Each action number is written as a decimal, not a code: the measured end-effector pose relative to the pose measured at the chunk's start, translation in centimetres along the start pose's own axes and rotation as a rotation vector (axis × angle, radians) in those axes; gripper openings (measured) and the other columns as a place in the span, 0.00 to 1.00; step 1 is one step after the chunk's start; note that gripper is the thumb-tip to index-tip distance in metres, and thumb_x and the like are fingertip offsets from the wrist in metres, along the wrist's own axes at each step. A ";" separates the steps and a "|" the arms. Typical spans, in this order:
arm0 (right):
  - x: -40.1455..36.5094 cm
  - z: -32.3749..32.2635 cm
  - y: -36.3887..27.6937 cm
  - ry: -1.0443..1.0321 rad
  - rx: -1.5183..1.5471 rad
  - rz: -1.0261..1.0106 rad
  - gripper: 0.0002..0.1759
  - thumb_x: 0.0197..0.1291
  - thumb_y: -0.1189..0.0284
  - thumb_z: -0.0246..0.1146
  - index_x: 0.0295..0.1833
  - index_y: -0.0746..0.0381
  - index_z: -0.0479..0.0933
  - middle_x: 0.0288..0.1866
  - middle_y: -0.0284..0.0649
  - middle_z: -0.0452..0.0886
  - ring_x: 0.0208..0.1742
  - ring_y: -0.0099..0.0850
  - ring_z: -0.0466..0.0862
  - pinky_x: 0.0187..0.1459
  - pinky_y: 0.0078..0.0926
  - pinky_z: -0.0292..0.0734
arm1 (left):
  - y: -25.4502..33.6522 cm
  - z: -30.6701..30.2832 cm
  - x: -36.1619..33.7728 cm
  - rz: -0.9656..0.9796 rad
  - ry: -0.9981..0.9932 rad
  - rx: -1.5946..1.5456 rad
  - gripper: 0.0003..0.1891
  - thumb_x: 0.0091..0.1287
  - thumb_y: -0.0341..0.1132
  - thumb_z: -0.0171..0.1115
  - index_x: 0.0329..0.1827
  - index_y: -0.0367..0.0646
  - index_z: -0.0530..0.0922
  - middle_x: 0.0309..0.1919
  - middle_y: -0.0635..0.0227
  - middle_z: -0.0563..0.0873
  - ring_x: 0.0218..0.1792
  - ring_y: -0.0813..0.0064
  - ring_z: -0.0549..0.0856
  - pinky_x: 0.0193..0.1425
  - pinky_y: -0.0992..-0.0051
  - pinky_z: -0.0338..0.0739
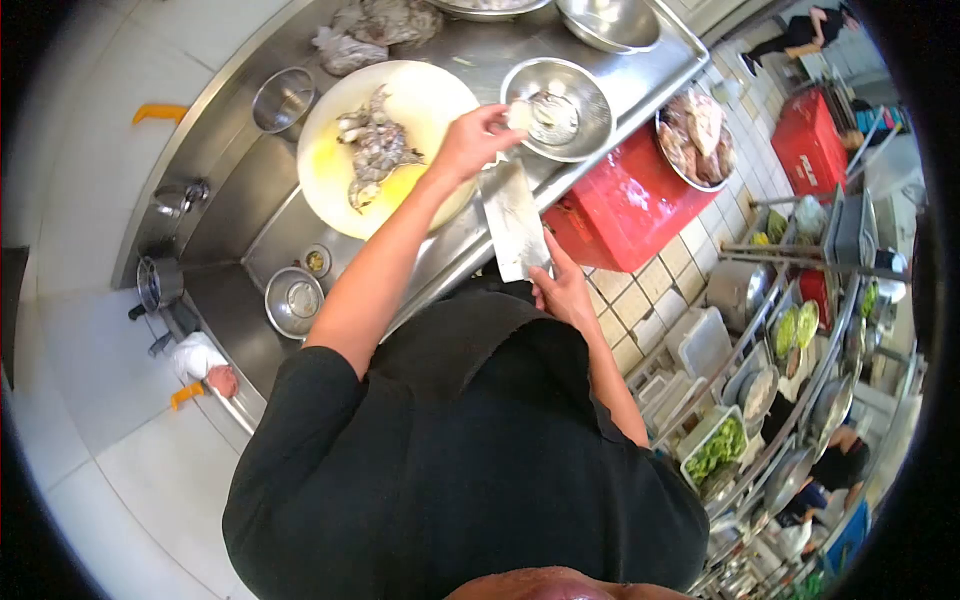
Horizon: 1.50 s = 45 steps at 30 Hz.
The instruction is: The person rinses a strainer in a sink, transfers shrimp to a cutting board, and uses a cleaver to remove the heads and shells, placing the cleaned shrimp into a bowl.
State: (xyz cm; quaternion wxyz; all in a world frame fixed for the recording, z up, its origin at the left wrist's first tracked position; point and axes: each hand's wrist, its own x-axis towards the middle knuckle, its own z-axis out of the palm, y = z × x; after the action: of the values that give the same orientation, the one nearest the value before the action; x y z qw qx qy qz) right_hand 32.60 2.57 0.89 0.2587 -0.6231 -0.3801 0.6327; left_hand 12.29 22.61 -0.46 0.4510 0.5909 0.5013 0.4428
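Note:
My left hand [472, 145] is closed, pinching a small whitish piece [520, 114] over the left side of a steel bowl [590, 85] with pale contents. A wide cleaver [512, 215] is in my right hand [565, 290], which grips its handle near the counter's front edge; the blade points up toward the bowl. To the left, a round white cutting board [440, 90] bears a heap of greyish raw seafood [380, 150] and yellow liquid. My left forearm passes over the board's lower right part.
A plastic bag [350, 50] lies behind the board. Small steel bowls [293, 302] stand at the left. Beyond the counter edge are a red box [640, 200] and a bowl of raw meat [697, 140]. Racks of food and pots fill the right; another person [800, 35] is far off.

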 end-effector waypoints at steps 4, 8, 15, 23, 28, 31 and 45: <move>0.0 -0.1 0.0 0.014 -0.010 -0.049 0.41 0.75 0.74 0.62 0.88 0.45 0.55 0.26 0.31 0.75 0.20 0.21 0.75 0.22 0.24 0.75 | 1.4 -1.9 -0.5 0.076 -0.093 0.305 0.24 0.64 0.43 0.76 0.58 0.35 0.87 0.46 0.55 0.93 0.43 0.64 0.91 0.53 0.65 0.85; -0.3 -0.4 -0.1 0.009 -0.034 -0.068 0.41 0.75 0.74 0.62 0.88 0.44 0.55 0.27 0.32 0.75 0.20 0.21 0.75 0.22 0.24 0.75 | -1.1 -9.1 -2.0 -0.118 -0.010 0.927 0.15 0.65 0.41 0.67 0.47 0.41 0.90 0.42 0.48 0.92 0.45 0.49 0.92 0.52 0.53 0.86; -0.6 0.5 -2.7 -0.021 -0.244 -0.044 0.41 0.74 0.71 0.65 0.88 0.43 0.58 0.31 0.40 0.81 0.21 0.24 0.79 0.27 0.29 0.78 | -5.2 -10.9 -4.1 -0.024 -0.004 1.409 0.10 0.64 0.30 0.61 0.42 0.37 0.87 0.44 0.53 0.91 0.52 0.51 0.88 0.52 0.54 0.86; 1.7 2.1 -4.3 0.056 -0.578 -0.301 0.37 0.70 0.71 0.64 0.84 0.52 0.64 0.69 0.63 0.78 0.72 0.57 0.78 0.71 0.44 0.73 | -4.8 -11.0 -4.0 0.037 0.052 1.297 0.11 0.64 0.30 0.61 0.47 0.36 0.85 0.46 0.52 0.90 0.54 0.51 0.87 0.59 0.53 0.81; 3.7 0.9 -4.9 0.290 -0.582 -0.290 0.38 0.69 0.71 0.64 0.83 0.51 0.64 0.64 0.64 0.82 0.66 0.59 0.82 0.66 0.48 0.77 | -6.0 -11.4 -3.9 0.032 0.064 1.247 0.13 0.63 0.29 0.62 0.49 0.33 0.84 0.46 0.51 0.91 0.49 0.52 0.89 0.55 0.55 0.83; 3.5 -0.6 -5.4 0.307 -0.526 -0.241 0.40 0.69 0.72 0.64 0.85 0.51 0.61 0.66 0.64 0.81 0.68 0.59 0.80 0.68 0.48 0.76 | -2.9 -12.4 -3.6 -0.206 0.049 0.801 0.18 0.64 0.29 0.65 0.56 0.32 0.84 0.47 0.56 0.92 0.44 0.61 0.90 0.49 0.64 0.84; 1.9 2.1 -1.9 0.195 -0.476 -0.266 0.41 0.69 0.72 0.64 0.86 0.50 0.60 0.45 0.63 0.88 0.41 0.57 0.89 0.50 0.50 0.81 | -7.9 -4.9 -6.1 -0.072 0.179 0.579 0.33 0.58 0.34 0.78 0.67 0.34 0.75 0.43 0.55 0.88 0.48 0.52 0.87 0.58 0.57 0.83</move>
State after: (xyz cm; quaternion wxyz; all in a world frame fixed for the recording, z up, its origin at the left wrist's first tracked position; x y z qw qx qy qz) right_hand 30.06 4.87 1.12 0.2211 -0.6688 -0.5698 0.4233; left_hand 5.36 17.73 -7.64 0.2331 0.6354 0.6651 0.3156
